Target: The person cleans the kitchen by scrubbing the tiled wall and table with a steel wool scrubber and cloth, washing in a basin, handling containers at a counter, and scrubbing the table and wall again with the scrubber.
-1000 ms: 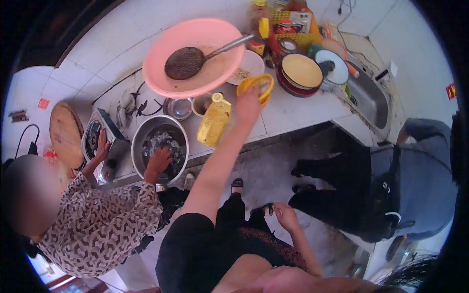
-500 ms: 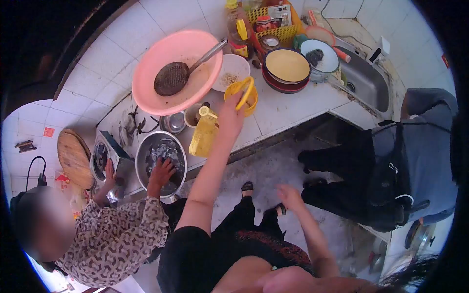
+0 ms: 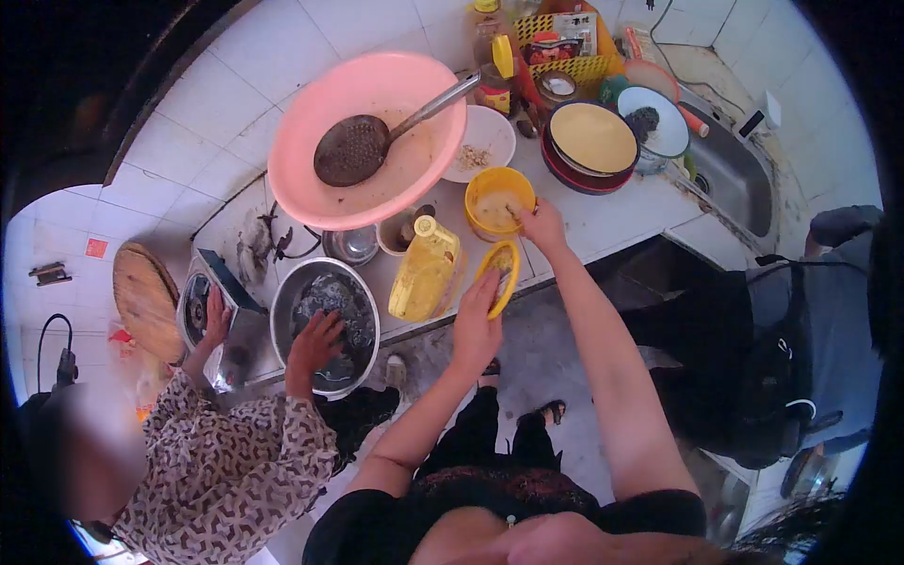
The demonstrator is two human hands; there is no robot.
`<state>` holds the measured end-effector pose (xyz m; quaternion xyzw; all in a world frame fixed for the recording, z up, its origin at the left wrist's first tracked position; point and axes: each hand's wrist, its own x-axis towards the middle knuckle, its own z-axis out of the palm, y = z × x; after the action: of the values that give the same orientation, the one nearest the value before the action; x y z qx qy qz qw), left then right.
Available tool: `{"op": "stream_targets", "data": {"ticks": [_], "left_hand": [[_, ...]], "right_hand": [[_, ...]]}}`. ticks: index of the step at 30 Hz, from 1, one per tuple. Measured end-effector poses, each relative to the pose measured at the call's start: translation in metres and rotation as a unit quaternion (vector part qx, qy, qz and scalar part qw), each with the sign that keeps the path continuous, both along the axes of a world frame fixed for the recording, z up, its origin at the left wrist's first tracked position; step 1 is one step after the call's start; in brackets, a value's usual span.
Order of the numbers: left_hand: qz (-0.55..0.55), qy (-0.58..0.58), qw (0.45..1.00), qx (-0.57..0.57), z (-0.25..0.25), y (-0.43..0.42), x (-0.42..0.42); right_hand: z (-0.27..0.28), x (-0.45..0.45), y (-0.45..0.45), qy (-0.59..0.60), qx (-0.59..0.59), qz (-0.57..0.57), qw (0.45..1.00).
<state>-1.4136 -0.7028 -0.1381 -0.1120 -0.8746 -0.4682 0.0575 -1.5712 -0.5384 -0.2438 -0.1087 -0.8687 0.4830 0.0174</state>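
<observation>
My left hand (image 3: 478,318) grips a yellow lid (image 3: 504,281), tilted on edge above the counter's front edge. Farther back, my right hand (image 3: 543,226) has its fingers closed at the rim of an open yellow tub (image 3: 499,190); a small thing, perhaps a spoon, shows inside the tub by the fingertips, too small to name. Pale contents lie in the tub. Left of the lid stands a yellow jug (image 3: 426,273). Behind the tub is a white bowl (image 3: 485,141) with small bits in it.
A pink basin (image 3: 311,104) holds a skimmer (image 3: 351,151). A person at the left has one hand in a metal basin (image 3: 281,325) and the other on a scale-like device (image 3: 196,301). Stacked plates (image 3: 593,137) and a sink (image 3: 734,174) are right; another person bends there.
My left hand has brought the yellow lid away from the tub, toward me. My right hand has come up from low at my side to the tub's rim.
</observation>
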Motion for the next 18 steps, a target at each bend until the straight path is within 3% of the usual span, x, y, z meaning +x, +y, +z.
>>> {"op": "stream_targets", "data": {"ticks": [5,7,8,11,18], "left_hand": [[0.029,-0.012,0.999,0.022,-0.002,-0.007,0.006],[0.025,-0.005,0.999,0.030,-0.006,-0.008,0.007],[0.028,-0.008,0.999,0.013,-0.011,-0.008,0.007],[0.023,-0.018,0.999,0.025,-0.011,-0.005,0.007],[0.015,-0.034,0.999,0.032,-0.004,0.002,0.007]], "right_hand": [[0.007,0.060,0.010,0.027,-0.071,-0.091,0.993],[0.041,0.090,0.008,0.032,-0.110,-0.130,0.985],[0.062,0.100,0.009,0.005,-0.111,-0.131,0.985],[0.030,0.113,0.018,0.115,-0.010,-0.150,0.982],[0.045,0.097,0.038,-0.072,-0.183,-0.090,0.976]]}}
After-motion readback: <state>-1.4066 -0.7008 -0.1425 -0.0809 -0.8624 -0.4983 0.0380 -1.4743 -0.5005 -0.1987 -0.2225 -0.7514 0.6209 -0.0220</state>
